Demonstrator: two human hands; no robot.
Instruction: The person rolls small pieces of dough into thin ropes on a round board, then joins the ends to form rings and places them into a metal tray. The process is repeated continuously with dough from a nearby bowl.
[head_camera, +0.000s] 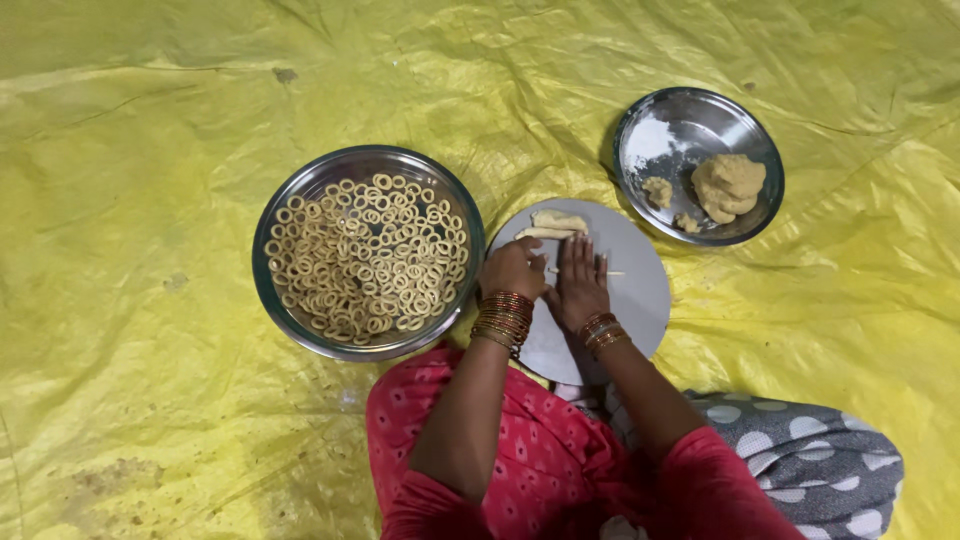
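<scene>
A yellow plastic sheet (150, 120) covers the floor. On its left part sits a large steel bowl (300, 180), filled with small pale dough rings (365, 255) piled loosely. Just right of the bowl lies a round grey board (640, 290), nearly touching the bowl's rim. The left hand (513, 268) rests at the board's left edge, fingers curled together, though whether they pinch anything cannot be told. Beside it the right hand (578, 280) lies flat, fingers together and stretched, pressing on a thin dough strand (612, 273) whose end shows to the right of the hand. Two thicker dough rolls (555, 224) lie at the board's far edge. Farther right, a steel plate (700, 115) holds a dough lump (730, 185), small bits and white flour. Both wrists wear bangles (505, 315).
</scene>
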